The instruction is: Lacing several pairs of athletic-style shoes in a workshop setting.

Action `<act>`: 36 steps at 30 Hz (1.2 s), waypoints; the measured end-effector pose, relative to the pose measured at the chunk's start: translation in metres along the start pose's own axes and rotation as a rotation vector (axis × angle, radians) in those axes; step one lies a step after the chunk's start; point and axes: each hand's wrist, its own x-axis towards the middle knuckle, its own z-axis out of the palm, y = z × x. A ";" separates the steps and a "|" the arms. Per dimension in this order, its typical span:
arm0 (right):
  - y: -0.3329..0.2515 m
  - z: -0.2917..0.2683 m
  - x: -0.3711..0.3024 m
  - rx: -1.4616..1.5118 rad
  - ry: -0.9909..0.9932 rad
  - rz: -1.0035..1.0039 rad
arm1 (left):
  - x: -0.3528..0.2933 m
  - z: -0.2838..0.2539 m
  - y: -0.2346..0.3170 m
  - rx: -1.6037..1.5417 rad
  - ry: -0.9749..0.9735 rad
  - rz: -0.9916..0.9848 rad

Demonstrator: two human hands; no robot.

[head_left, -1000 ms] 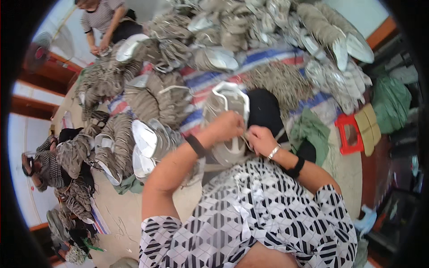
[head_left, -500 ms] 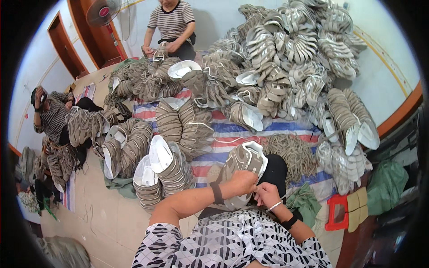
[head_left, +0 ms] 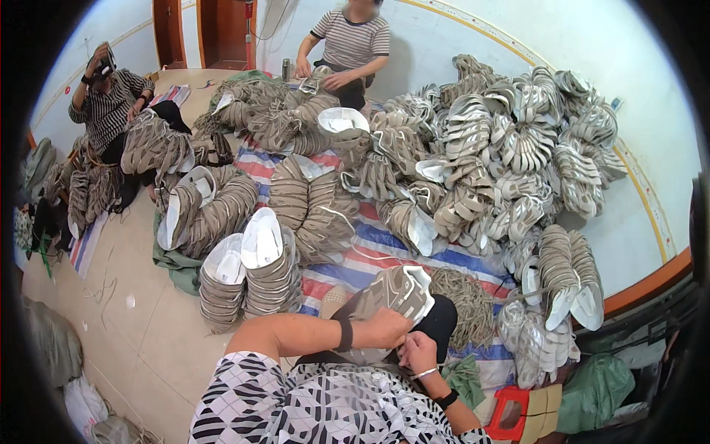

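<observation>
A beige and brown shoe upper (head_left: 396, 290) with a white lining lies over my lap, its collar turned toward the far right. My left hand (head_left: 384, 328) is closed at its near side, knuckles up. Close by on the right, my right hand (head_left: 418, 351) is pinched shut, its fingertips almost meeting the left hand's. A thin beige shoelace runs between the fingers of both hands, mostly hidden by them. Just right of my knee is a heap of loose beige shoelaces (head_left: 470, 307).
Nested stacks of shoe uppers (head_left: 270, 270) stand ahead on a striped sheet (head_left: 370, 259). A large pile of uppers (head_left: 510, 140) rises at the back right. Two people (head_left: 347, 44) sit beyond. A red stool (head_left: 506, 414) and green sack (head_left: 595, 392) are at the lower right.
The view has swung, so the room sits lower and more of the back left shows. My hands stay close together at the shoe upper. The seated person at left still holds a raised hand.
</observation>
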 end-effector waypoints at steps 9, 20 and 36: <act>-0.020 -0.018 0.009 0.595 -0.311 0.428 | -0.012 -0.005 0.006 -0.020 -0.059 -0.059; -0.066 -0.063 0.032 -0.254 -0.216 -0.180 | -0.006 0.001 -0.005 -0.433 0.239 -0.136; 0.009 -0.053 0.038 -0.382 -0.021 -0.720 | 0.066 -0.004 0.007 0.179 -0.504 0.117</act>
